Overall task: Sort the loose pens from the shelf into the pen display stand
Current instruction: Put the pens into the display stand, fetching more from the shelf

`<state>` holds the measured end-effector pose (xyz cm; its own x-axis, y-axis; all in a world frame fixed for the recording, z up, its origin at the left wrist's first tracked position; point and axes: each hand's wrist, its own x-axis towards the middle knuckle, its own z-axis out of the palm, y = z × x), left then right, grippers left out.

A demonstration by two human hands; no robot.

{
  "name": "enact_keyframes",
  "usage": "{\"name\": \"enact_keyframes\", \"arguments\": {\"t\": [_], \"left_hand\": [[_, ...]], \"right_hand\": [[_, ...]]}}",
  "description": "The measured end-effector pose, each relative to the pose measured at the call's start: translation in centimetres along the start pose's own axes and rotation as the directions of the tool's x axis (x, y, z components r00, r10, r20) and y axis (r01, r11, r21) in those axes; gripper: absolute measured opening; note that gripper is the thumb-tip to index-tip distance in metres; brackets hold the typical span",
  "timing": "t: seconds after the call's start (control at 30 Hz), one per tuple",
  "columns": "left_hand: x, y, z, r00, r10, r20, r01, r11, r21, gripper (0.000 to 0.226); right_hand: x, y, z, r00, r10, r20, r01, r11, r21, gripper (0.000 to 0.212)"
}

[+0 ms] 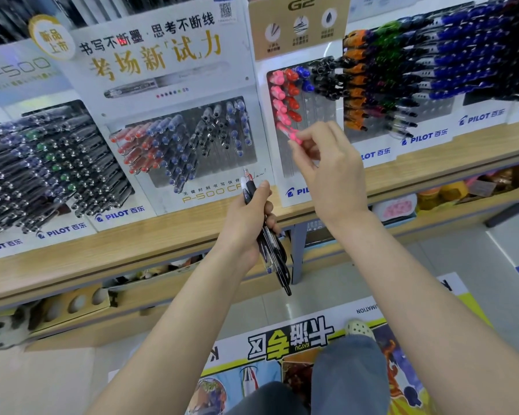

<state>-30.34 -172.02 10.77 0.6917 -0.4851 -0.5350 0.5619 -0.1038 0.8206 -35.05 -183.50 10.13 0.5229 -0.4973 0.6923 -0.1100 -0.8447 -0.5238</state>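
While left hand (246, 226) grips the pens (277, 265), judged light and stiff, mid-barrel, right hand (327, 166) pinches a pink pen (291, 135), apparently by its clicker end.

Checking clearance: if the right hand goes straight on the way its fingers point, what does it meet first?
Probably the display stand, at the foot of its pink row: the right hand pinches a pink pen whose far end is at that row. Depth is unclear from one view.

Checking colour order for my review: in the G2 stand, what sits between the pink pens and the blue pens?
A column of red pens sits between the pink pens and the blue pens; the head view shows it.
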Motion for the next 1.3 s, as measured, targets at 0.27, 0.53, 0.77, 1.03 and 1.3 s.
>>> {"name": "enact_keyframes", "arguments": {"t": [0.27, 0.53, 0.77, 1.03, 1.3], "left_hand": [[0.3, 0.4, 0.4, 1.0, 0.001, -0.009, -0.001, 1.0, -0.028, 0.018], [0.6, 1.1, 0.5, 0.999, 0.025, -0.037, -0.026, 0.999, -0.032, 0.018], [0.7, 1.1, 0.2, 0.998, 0.006, -0.066, -0.014, 0.992, -0.123, 0.021], [1.0, 0.8, -0.8, 0.984, 0.024, -0.174, -0.068, 0.966, -0.25, 0.03], [0.7, -0.3, -0.9, 0.953, 0.115, -0.281, -0.191, 0.946, -0.262, 0.023]], "right_hand": [[0.5, 0.4, 0.7, 1.0, 0.026, 0.015, -0.026, 1.0, -0.012, 0.009], [1.1, 1.1, 2.6, 0.999, 0.052, 0.002, -0.052, 0.998, -0.027, 0.01], [1.0, 0.2, 1.9, 0.966, 0.229, 0.117, -0.242, 0.963, 0.118, 0.013], [-1.1, -1.7, -2.0, 0.406, 0.278, 0.871, -0.509, 0.86, -0.038, 0.038], [-3.4, -3.9, -1.6, 0.446, 0.336, 0.83, -0.737, 0.664, 0.126, 0.011]]}}
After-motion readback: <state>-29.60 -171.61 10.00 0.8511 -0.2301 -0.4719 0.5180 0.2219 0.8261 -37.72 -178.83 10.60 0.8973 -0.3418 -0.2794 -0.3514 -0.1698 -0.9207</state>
